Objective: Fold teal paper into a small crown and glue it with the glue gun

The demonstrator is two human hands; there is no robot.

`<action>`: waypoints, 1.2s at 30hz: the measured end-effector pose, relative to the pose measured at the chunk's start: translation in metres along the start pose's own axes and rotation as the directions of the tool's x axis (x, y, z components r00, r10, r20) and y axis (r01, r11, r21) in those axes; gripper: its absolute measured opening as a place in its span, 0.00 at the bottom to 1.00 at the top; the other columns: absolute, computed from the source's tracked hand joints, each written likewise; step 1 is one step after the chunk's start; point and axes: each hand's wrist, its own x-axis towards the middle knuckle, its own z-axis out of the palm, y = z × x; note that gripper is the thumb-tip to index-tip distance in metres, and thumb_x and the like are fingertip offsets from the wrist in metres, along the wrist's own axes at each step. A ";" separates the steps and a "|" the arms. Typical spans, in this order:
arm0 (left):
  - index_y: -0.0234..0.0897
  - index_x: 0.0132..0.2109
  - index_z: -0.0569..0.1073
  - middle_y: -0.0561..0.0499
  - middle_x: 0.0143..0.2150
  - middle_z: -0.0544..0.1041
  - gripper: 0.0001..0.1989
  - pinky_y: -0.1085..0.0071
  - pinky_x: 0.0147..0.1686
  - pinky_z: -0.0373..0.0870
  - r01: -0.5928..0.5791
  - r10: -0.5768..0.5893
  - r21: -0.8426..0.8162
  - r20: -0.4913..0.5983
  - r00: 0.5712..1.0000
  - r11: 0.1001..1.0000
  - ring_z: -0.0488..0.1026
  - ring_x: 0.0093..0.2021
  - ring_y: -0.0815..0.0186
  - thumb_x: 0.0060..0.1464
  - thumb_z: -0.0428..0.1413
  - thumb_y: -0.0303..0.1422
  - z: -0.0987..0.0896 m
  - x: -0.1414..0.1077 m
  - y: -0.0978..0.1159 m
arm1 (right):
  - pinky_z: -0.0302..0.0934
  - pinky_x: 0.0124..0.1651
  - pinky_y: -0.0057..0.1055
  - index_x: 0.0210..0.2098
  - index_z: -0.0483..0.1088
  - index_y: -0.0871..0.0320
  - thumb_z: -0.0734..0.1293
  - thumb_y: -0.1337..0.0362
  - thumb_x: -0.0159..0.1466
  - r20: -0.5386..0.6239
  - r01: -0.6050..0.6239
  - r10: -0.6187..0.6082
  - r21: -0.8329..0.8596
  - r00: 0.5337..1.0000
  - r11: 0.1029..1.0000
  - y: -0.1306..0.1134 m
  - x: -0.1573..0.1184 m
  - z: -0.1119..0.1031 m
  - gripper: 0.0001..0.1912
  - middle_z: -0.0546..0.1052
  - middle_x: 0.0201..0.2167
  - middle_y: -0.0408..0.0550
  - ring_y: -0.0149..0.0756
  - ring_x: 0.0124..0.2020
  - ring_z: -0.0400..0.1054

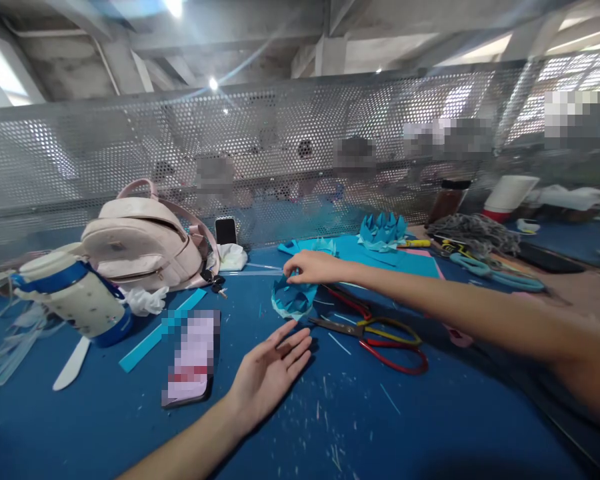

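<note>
A small blue paper crown-like ring [293,300] with a pale lower edge stands on the blue table near the middle. Over its top rim my right hand [313,267] reaches in from the right, its thumb and fingertips pinched together at the ring's edge. My left hand [275,367] lies palm up just in front of the ring, fingers spread and holding nothing. Scissors with red and yellow handles [375,333] lie open to the right of my left hand. A similar blue paper crown [381,232] stands farther back on blue sheets [350,252].
To the left are a phone [193,360], a blue strip [155,337], a white bottle [75,300] and a pink backpack [140,240]. Teal-handled scissors [500,273], grey yarn [473,233] and a yellow marker [417,243] are at right. A perforated metal panel [280,120] stands behind.
</note>
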 end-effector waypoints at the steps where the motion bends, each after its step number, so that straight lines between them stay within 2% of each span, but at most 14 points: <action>1: 0.29 0.55 0.69 0.33 0.59 0.71 0.22 0.58 0.66 0.54 -0.007 0.007 -0.010 -0.006 1.000 1.000 0.64 0.64 0.50 0.53 0.60 0.28 0.000 0.001 0.000 | 0.53 0.31 0.26 0.40 0.78 0.56 0.66 0.63 0.62 0.003 -0.006 0.006 -0.007 1.000 1.000 -0.004 0.000 0.001 0.11 0.80 0.38 0.47 0.38 0.39 0.71; 5: 0.32 0.44 0.72 0.37 0.56 0.73 0.10 0.59 0.65 0.56 -0.040 0.038 -0.034 -0.057 0.998 0.999 0.64 0.64 0.50 0.56 0.61 0.32 0.001 0.003 -0.001 | 0.52 0.31 0.27 0.43 0.78 0.55 0.66 0.63 0.61 0.037 -0.003 0.004 -0.020 0.999 1.000 -0.023 -0.007 0.006 0.13 0.80 0.39 0.49 0.41 0.41 0.71; 9: 0.33 0.45 0.75 0.42 0.52 0.77 0.09 0.56 0.64 0.59 -0.096 0.097 0.008 -0.096 0.991 0.995 0.70 0.59 0.53 0.58 0.61 0.32 0.000 0.004 -0.004 | 0.54 0.32 0.29 0.45 0.77 0.53 0.66 0.66 0.60 0.074 0.011 -0.012 0.009 0.997 1.000 -0.033 -0.020 0.009 0.15 0.80 0.36 0.48 0.41 0.39 0.71; 12: 0.35 0.43 0.77 0.44 0.48 0.80 0.09 0.58 0.59 0.65 -0.121 0.125 0.042 -0.122 0.985 0.992 0.74 0.53 0.56 0.56 0.63 0.31 -0.001 0.003 -0.006 | 0.57 0.34 0.30 0.50 0.74 0.54 0.65 0.65 0.62 0.066 0.002 -0.005 0.056 0.998 0.998 -0.032 -0.031 0.008 0.17 0.79 0.38 0.48 0.40 0.40 0.71; 13: 0.35 0.43 0.77 0.45 0.47 0.80 0.09 0.59 0.57 0.68 -0.123 0.129 0.050 -0.133 0.983 0.991 0.76 0.51 0.57 0.55 0.64 0.31 -0.001 0.003 -0.006 | 0.59 0.35 0.30 0.51 0.73 0.54 0.64 0.65 0.64 0.043 -0.005 0.002 0.075 0.999 0.997 -0.031 -0.035 0.008 0.16 0.79 0.41 0.49 0.40 0.41 0.71; 15: 0.35 0.43 0.78 0.45 0.45 0.81 0.11 0.61 0.52 0.71 -0.126 0.135 0.063 -0.151 0.979 0.990 0.77 0.47 0.59 0.53 0.66 0.32 0.000 0.002 -0.006 | 0.61 0.41 0.33 0.49 0.71 0.56 0.62 0.63 0.67 -0.081 0.005 0.006 0.141 0.997 0.990 -0.032 -0.046 0.008 0.13 0.77 0.45 0.50 0.39 0.44 0.70; 17: 0.35 0.44 0.79 0.45 0.46 0.81 0.13 0.62 0.51 0.72 -0.136 0.148 0.085 -0.157 0.976 0.987 0.77 0.47 0.59 0.53 0.66 0.33 0.001 0.002 -0.006 | 0.60 0.48 0.35 0.45 0.70 0.56 0.61 0.61 0.68 -0.259 0.074 -0.013 0.227 0.966 0.971 -0.037 -0.058 0.011 0.09 0.75 0.45 0.50 0.38 0.46 0.68; 19: 0.35 0.45 0.79 0.45 0.47 0.81 0.13 0.62 0.52 0.71 -0.150 0.166 0.112 -0.149 0.975 0.982 0.76 0.48 0.60 0.52 0.67 0.33 0.003 0.002 -0.007 | 0.59 0.50 0.36 0.41 0.69 0.56 0.62 0.61 0.69 -0.338 0.168 -0.070 0.271 0.938 0.948 -0.045 -0.072 0.015 0.07 0.74 0.43 0.48 0.38 0.46 0.66; 24: 0.36 0.42 0.80 0.48 0.42 0.81 0.10 0.64 0.53 0.70 -0.168 0.190 0.178 -0.115 0.975 0.970 0.76 0.43 0.66 0.51 0.67 0.27 0.007 0.000 -0.010 | 0.59 0.47 0.36 0.42 0.69 0.57 0.66 0.62 0.67 -0.289 0.274 -0.218 0.171 0.932 0.946 -0.062 -0.092 0.029 0.07 0.73 0.42 0.48 0.39 0.44 0.65; 28: 0.37 0.45 0.80 0.48 0.43 0.81 0.15 0.67 0.52 0.70 -0.195 0.234 0.270 -0.122 0.965 0.943 0.76 0.44 0.66 0.48 0.68 0.28 0.007 0.000 -0.012 | 0.59 0.49 0.36 0.42 0.69 0.57 0.66 0.64 0.66 -0.338 0.267 -0.197 0.175 0.920 0.948 -0.064 -0.092 0.038 0.05 0.72 0.43 0.49 0.39 0.47 0.64; 33: 0.36 0.42 0.82 0.47 0.42 0.82 0.12 0.67 0.52 0.68 -0.241 0.336 0.447 -0.145 0.931 0.861 0.76 0.44 0.64 0.48 0.69 0.33 0.009 0.000 -0.014 | 0.60 0.49 0.36 0.40 0.69 0.56 0.67 0.65 0.66 -0.357 0.264 -0.177 0.212 0.917 0.941 -0.062 -0.091 0.043 0.04 0.72 0.43 0.48 0.39 0.47 0.64; 36: 0.36 0.40 0.82 0.48 0.41 0.82 0.12 0.68 0.52 0.68 -0.246 0.355 0.489 -0.143 0.924 0.837 0.76 0.43 0.64 0.47 0.69 0.34 0.011 0.000 -0.015 | 0.60 0.49 0.36 0.40 0.70 0.56 0.68 0.65 0.65 -0.353 0.262 -0.176 0.212 0.919 0.942 -0.061 -0.091 0.044 0.04 0.72 0.43 0.48 0.39 0.47 0.64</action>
